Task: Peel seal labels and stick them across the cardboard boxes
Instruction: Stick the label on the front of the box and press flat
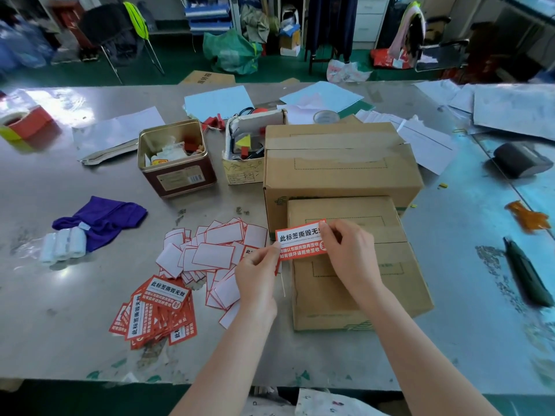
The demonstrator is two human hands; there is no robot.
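Note:
A red and white seal label (pixel 300 242) is held between both hands over the left edge of the small cardboard box (pixel 354 283). My left hand (pixel 257 274) pinches its left end, and my right hand (pixel 348 250) pinches its right end. Behind the small box stands a larger cardboard box (pixel 339 163) with clear tape along its top seam. A stack of unpeeled red labels (pixel 156 313) lies at the front left of the table. A heap of white backing papers (pixel 210 253) with red borders sits just left of my hands.
On the metal table (pixel 90 349) are an open brown tin (pixel 177 159), a small open carton of odds and ends (pixel 243 148), a purple cloth (pixel 103 220), white rolls (pixel 63 247), a dark knife-like tool (pixel 527 276), a grey device (pixel 519 159), loose papers (pixel 426 145).

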